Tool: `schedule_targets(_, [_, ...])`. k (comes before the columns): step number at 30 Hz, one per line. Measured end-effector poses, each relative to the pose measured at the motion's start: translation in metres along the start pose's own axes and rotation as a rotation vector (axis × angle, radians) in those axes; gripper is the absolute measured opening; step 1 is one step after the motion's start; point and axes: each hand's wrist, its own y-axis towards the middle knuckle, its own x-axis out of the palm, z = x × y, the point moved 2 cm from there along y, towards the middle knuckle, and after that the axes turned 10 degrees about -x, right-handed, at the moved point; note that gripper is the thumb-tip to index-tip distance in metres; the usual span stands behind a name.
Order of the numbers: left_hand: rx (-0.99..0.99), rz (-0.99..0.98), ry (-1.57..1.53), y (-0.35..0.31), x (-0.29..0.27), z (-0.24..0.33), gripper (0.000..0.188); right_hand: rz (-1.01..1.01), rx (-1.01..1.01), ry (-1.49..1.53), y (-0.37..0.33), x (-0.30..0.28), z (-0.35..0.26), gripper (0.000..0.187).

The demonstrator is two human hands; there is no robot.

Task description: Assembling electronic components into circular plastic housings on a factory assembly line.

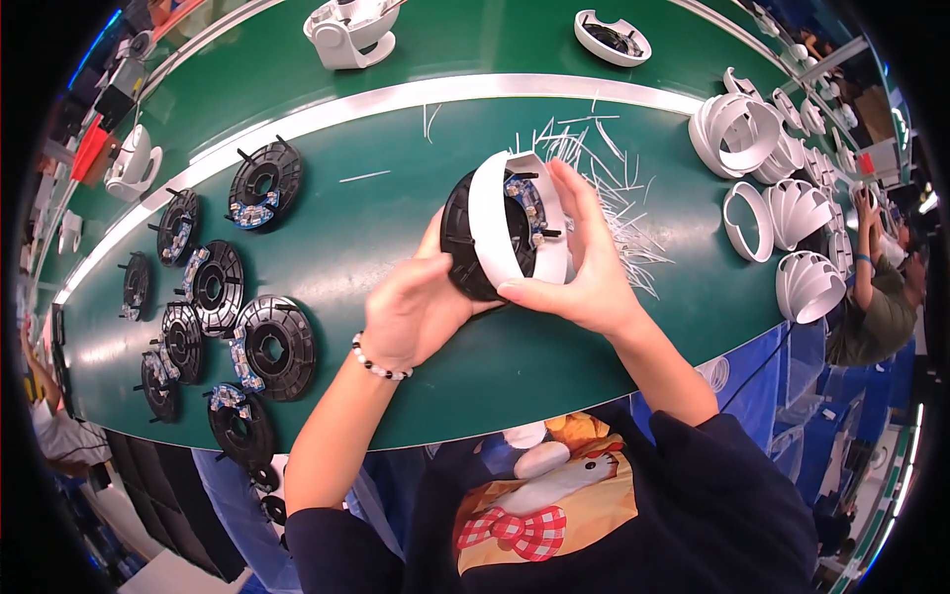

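Note:
Above the middle of the green table I hold two parts against each other. My left hand [411, 302] is closed round the lower left edge of a round black plastic base [460, 236], which carries a blue circuit board [524, 201]. My right hand [591, 267] grips a white plastic ring [492, 223] by its right side, thumb at the bottom and fingers at the top. The ring stands tilted in front of the base and overlaps it. Whether the two are joined I cannot tell.
Several black bases with blue boards [275, 346] lie at the left. Thin white strips [623, 223] are heaped behind my right hand. White rings [737, 134] are stacked at the right. Farther back are a white device [351, 35] and a white shell [614, 40]. Another person [881, 287] is at the right.

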Motion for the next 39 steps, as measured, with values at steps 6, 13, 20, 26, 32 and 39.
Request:
schedule_targets(6, [0.026,0.189,-0.128,0.003,-0.016,-0.001,0.056,-0.214,-0.138,-0.397,-0.003,0.011,-0.004,0.111])
schedule_targets(13, [0.075,0.126,-0.248,0.000,-0.023,0.007,0.048,-0.320,-0.299,-0.511,0.010,0.025,-0.020,0.105])
schedule_targets(20, [0.088,0.085,-0.286,-0.004,-0.016,0.010,0.072,-0.366,-0.537,-0.737,0.008,0.039,-0.026,0.103])
schedule_targets(26, [0.063,0.149,-0.218,-0.004,-0.024,0.016,0.082,-0.536,-0.510,-0.777,0.024,0.040,-0.037,0.109])
schedule_targets(32, [0.190,0.097,-0.182,-0.005,-0.026,0.014,0.067,-0.487,-0.541,-0.717,0.031,0.036,-0.029,0.108])
schedule_targets(39, [0.295,0.169,-0.148,-0.007,-0.023,0.020,0.044,-0.138,-0.586,-0.739,0.011,0.057,0.000,0.109])
